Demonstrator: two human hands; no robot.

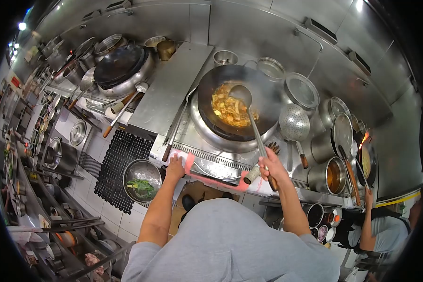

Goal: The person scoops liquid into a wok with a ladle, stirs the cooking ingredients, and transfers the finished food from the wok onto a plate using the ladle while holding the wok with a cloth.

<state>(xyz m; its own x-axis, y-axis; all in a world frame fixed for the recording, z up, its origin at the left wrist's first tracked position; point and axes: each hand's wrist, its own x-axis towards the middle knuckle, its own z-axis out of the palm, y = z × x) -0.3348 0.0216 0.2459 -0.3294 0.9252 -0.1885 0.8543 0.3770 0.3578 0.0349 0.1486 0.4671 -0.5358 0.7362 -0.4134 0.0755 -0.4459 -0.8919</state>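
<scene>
My right hand (273,168) is closed around the wooden-ended handle of a ladle (240,95). The ladle's bowl dips into the wok (210,79), among saucy food with orange and pale pieces (230,112). Steam blurs the wok's right side. At the front edge of the stove, my left hand (176,167) is closed on a white and red cloth (189,163), with the fingertips partly hidden. A long-handled tool with a wooden end (167,151) lies just above that hand. Close to my right hand is a bamboo brush (253,174).
A perforated skimmer (294,123) and a round strainer (301,91) lie right of the wok. Beyond them stands a pot of orange-brown liquid (335,175). A bowl of green vegetables (143,180) sits low at left. Another person (379,231) works at far right, near a flame (364,137).
</scene>
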